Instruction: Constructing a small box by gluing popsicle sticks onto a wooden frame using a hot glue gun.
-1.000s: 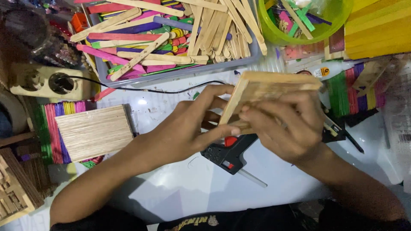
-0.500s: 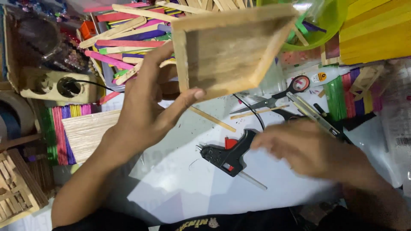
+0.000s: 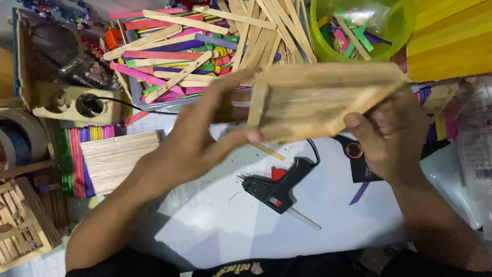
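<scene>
Both my hands hold a flat panel of glued wooden craft sticks (image 3: 318, 100) above the white table (image 3: 205, 225). My left hand (image 3: 200, 138) grips its left end, thumb under the lower edge. My right hand (image 3: 389, 136) grips its right lower edge, thumb on the face. The panel is tilted, with raised stick borders along its edges. A black and red glue gun (image 3: 277, 187) lies on the table just below the panel, its cord running up behind the panel.
A tray of loose plain and coloured craft sticks (image 3: 205, 46) sits at the back. A green bowl (image 3: 359, 25) with sticks is back right beside yellow stick panels (image 3: 451, 41). A power strip (image 3: 72, 105), stick mats (image 3: 113, 159) and a stick crate (image 3: 20, 225) are left.
The panel was lifted up and turned by my left hand alone; my right hand has come back up from the table and taken hold of its right edge.
</scene>
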